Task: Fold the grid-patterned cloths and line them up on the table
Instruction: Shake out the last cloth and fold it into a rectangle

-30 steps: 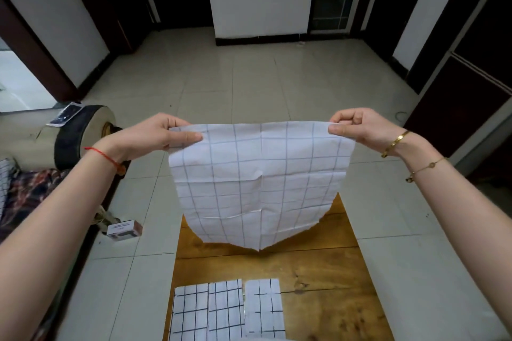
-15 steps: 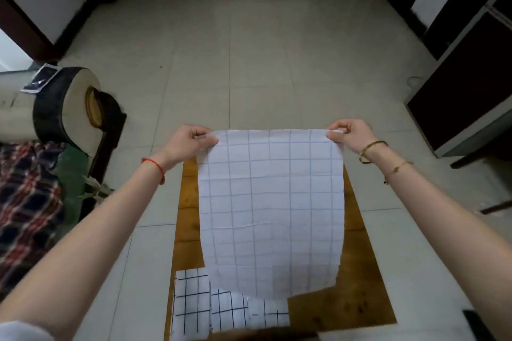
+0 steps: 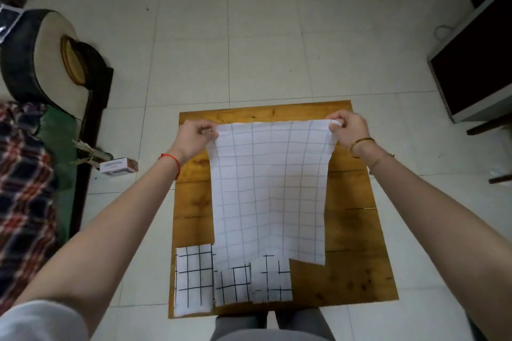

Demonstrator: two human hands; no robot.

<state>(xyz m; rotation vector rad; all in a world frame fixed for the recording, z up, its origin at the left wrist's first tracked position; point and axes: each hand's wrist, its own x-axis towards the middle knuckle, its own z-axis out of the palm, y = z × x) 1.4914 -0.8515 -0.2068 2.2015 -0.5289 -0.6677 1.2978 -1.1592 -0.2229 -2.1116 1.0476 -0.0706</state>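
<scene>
I hold a white cloth with a thin grey grid (image 3: 268, 191) spread out over the wooden table (image 3: 357, 232). My left hand (image 3: 194, 138) pinches its far left corner and my right hand (image 3: 347, 129) pinches its far right corner, near the table's far edge. The cloth's near edge overlaps three folded grid cloths lined up along the table's near left edge: the left one (image 3: 194, 282), the middle one (image 3: 232, 285) and the right one (image 3: 273, 281).
A sofa arm (image 3: 47, 55) and a plaid blanket (image 3: 25, 183) lie to the left. A small box (image 3: 119, 166) sits on the tiled floor beside the table. A dark cabinet (image 3: 476, 63) stands at the right. My knees (image 3: 268, 324) are at the table's near edge.
Both hands have lowered the open cloth from the air toward the table, and my view has tilted down. The cloth's near edge now reaches the folded cloths.
</scene>
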